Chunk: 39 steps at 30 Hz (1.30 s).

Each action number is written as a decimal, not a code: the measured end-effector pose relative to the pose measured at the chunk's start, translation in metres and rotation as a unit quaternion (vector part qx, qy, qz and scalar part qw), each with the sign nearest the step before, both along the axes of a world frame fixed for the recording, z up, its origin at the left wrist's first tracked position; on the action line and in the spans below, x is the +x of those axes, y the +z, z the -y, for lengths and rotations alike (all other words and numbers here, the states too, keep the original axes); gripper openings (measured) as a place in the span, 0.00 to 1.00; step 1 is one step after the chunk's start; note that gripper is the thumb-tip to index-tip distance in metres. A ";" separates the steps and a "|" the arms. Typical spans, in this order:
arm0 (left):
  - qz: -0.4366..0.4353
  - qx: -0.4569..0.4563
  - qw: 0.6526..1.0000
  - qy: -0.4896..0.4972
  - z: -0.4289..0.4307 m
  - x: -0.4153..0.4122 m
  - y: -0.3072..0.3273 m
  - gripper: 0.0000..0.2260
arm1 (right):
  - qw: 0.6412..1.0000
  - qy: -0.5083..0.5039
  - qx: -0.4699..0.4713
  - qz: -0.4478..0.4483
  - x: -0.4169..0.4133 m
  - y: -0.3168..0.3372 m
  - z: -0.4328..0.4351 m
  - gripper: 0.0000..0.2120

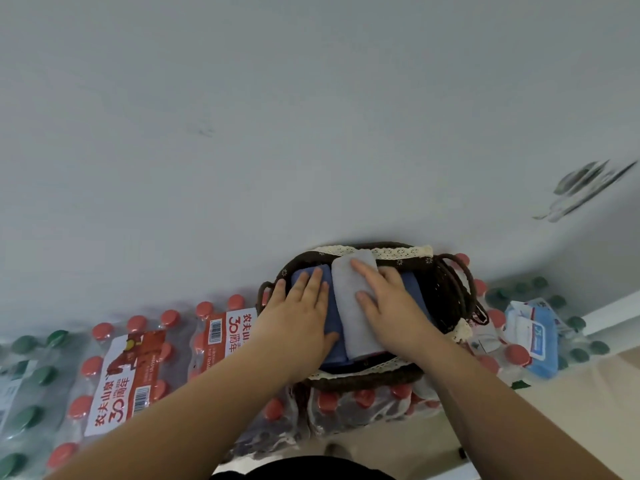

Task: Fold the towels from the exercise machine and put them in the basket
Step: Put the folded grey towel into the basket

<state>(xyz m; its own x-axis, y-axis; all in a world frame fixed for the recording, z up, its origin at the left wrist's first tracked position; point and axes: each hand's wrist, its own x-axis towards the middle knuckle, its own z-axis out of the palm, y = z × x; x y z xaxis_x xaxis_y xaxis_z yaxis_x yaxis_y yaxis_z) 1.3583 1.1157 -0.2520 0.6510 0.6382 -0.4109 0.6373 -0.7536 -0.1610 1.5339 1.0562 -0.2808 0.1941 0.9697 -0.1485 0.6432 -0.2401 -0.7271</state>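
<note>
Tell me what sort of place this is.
Likely a storage corner against a plain wall: shrink-wrapped packs of bottled water stand in rows, a wicker basket of folded towels sits on them, and a blue wipes pack lies beside.

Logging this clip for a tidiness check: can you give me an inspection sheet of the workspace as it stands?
Surface: shrink-wrapped packs of red-capped bottles.
Job's things: dark brown woven basket with lace trim holds folded blue towel and folded grey towel.
Clutter: blue wipes pack; green-capped bottles.
Hands: left hand flat on blue towel; right hand flat on grey towel, fingers straight.
Cables: nothing seen.
Surroundings: pale wall.
</note>
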 end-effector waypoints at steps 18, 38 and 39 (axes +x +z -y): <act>-0.006 0.015 1.000 0.026 -0.005 0.009 -0.018 0.41 | 0.902 0.246 -0.029 0.354 0.020 -0.002 0.001 0.33; 0.012 0.030 0.999 0.009 -0.025 0.013 -0.016 0.54 | 0.874 0.305 -0.106 0.362 0.003 0.024 -0.007 0.47; 0.009 0.031 0.999 0.012 -0.026 0.013 -0.016 0.54 | 0.875 0.306 -0.113 0.357 0.001 0.022 -0.009 0.47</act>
<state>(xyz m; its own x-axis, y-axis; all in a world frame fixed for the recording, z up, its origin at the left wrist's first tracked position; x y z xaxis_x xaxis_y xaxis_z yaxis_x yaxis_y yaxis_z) 1.3716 1.1412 -0.2676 0.6421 0.6778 -0.3583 0.6579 -0.7270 -0.1964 1.5345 1.0650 -0.2591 -0.2288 0.8861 -0.4032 0.9730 0.2213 -0.0658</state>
